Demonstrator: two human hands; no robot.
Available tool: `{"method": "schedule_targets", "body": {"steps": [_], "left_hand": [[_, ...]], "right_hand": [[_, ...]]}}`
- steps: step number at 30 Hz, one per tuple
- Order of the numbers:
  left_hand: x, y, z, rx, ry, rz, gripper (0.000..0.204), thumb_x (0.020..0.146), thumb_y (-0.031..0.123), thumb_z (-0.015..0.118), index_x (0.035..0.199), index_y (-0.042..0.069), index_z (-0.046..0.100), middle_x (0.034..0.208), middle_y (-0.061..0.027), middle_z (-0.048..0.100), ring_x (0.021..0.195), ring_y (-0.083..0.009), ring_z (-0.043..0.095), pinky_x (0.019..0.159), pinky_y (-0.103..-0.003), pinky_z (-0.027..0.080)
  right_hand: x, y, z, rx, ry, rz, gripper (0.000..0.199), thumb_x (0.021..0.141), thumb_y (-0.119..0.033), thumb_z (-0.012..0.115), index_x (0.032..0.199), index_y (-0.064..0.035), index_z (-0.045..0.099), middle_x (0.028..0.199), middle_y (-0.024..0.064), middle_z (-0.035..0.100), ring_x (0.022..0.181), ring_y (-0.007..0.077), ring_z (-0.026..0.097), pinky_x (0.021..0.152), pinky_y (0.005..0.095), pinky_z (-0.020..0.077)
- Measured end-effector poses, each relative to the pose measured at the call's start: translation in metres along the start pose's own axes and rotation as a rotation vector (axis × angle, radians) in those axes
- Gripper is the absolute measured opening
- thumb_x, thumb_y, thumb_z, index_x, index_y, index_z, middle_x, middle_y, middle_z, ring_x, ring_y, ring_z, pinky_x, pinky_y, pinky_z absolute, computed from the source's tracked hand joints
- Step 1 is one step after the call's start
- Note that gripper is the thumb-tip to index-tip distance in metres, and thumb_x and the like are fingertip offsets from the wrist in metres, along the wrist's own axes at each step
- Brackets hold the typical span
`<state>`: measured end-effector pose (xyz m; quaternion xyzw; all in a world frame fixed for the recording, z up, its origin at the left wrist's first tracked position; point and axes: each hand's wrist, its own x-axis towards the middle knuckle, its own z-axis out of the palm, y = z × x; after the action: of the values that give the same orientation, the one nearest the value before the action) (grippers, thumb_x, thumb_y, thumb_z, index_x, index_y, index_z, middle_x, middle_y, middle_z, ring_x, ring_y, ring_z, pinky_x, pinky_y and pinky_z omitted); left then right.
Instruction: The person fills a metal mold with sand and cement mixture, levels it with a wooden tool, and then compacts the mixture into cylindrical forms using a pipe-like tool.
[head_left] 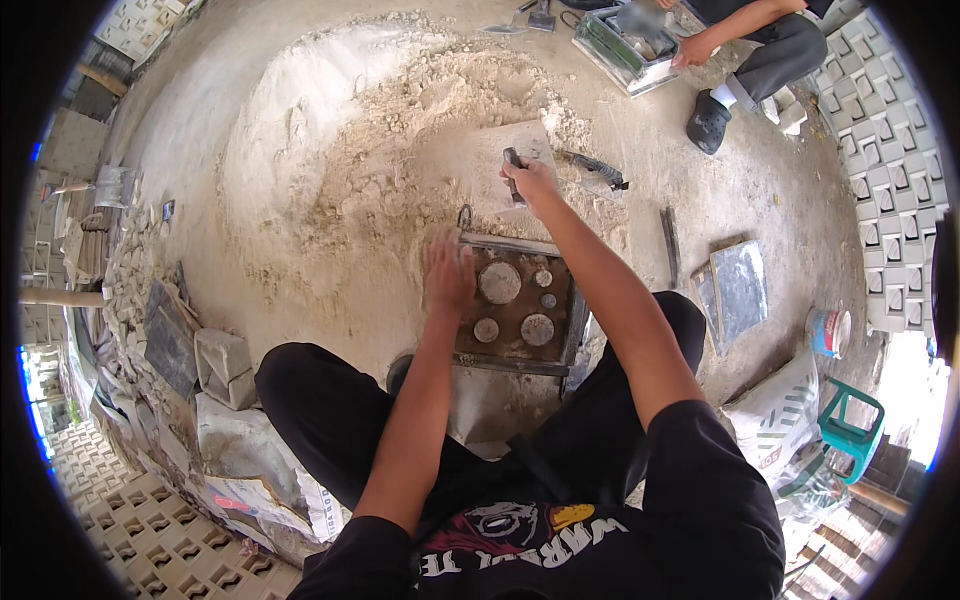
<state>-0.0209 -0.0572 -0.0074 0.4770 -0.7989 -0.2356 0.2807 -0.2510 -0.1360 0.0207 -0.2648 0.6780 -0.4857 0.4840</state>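
Note:
Between my knees lies a rectangular frame (516, 367) packed with brown sand. Several pale round discs, including a large one (499, 282), are set in the sand. My left hand (450, 272) is at the frame's left edge, smeared by motion, so its fingers are unclear. Beyond the frame, my right hand (534, 186) is closed around the dark handle of a plastering trowel (514, 165). Its flat, pale, dusty rectangular plate (535, 145) is over the sandy ground. A wire loop (464, 216) sticks up at the frame's far left corner.
A heap of pale sand (350, 140) spreads beyond the frame. A dark elongated tool (597, 170) and a dark bar (670, 247) lie to the right, near flat panels (738, 287). Another person's hand (691, 51) touches a box-like frame (628, 55). A green stool (852, 428) stands right.

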Motion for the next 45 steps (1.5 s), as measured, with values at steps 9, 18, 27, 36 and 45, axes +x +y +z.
{"method": "schedule_targets", "body": {"steps": [9,18,27,36,45], "left_hand": [[-0.049,0.0,-0.01,0.041,-0.11,-0.17,0.069,0.098,0.039,0.04,0.149,-0.001,0.017,0.152,-0.0258,0.024,0.14,-0.0394,0.025,0.116,-0.048,0.018],[-0.065,0.042,-0.001,0.32,-0.154,0.161,0.069,0.096,0.037,0.043,0.149,0.0,0.019,0.155,-0.0186,0.019,0.144,-0.0343,0.019,0.117,-0.049,0.012],[-0.117,0.101,0.035,0.208,-0.372,0.392,0.067,0.098,0.043,0.038,0.149,0.003,0.021,0.157,-0.0155,0.018,0.146,-0.0298,0.015,0.118,-0.048,0.007],[-0.11,0.089,0.03,0.312,-0.215,0.259,0.061,0.098,0.04,0.04,0.146,0.004,0.031,0.155,-0.0157,0.024,0.145,-0.029,0.019,0.115,-0.056,0.009],[-0.112,0.086,0.004,0.374,-0.306,-0.115,0.074,0.095,0.056,0.037,0.151,0.01,0.022,0.159,-0.0178,0.007,0.145,-0.0362,0.014,0.108,-0.069,0.007]], "right_hand": [[-0.01,0.015,-0.026,-0.145,0.047,-0.138,0.034,0.09,-0.014,0.061,0.121,0.0012,0.06,0.103,0.0079,0.067,0.093,0.017,0.062,0.078,0.0282,0.05],[-0.133,0.03,-0.08,-0.499,0.307,-0.133,0.04,0.087,-0.035,0.058,0.107,-0.001,0.066,0.102,0.0212,0.068,0.102,0.0353,0.064,0.088,0.0409,0.0491],[-0.218,0.127,-0.119,-0.427,0.755,0.116,0.036,0.088,-0.032,0.058,0.102,0.001,0.067,0.1,0.0254,0.067,0.1,0.0396,0.063,0.089,0.0455,0.0486],[-0.239,0.198,-0.137,-0.705,0.367,0.12,0.027,0.082,-0.022,0.063,0.099,-0.0002,0.066,0.094,0.0206,0.069,0.094,0.0374,0.065,0.085,0.0464,0.0513],[-0.22,0.189,-0.098,-0.924,0.399,0.145,0.036,0.085,-0.015,0.055,0.115,0.0018,0.048,0.112,0.0265,0.056,0.108,0.0398,0.059,0.088,0.0488,0.0497]]}}
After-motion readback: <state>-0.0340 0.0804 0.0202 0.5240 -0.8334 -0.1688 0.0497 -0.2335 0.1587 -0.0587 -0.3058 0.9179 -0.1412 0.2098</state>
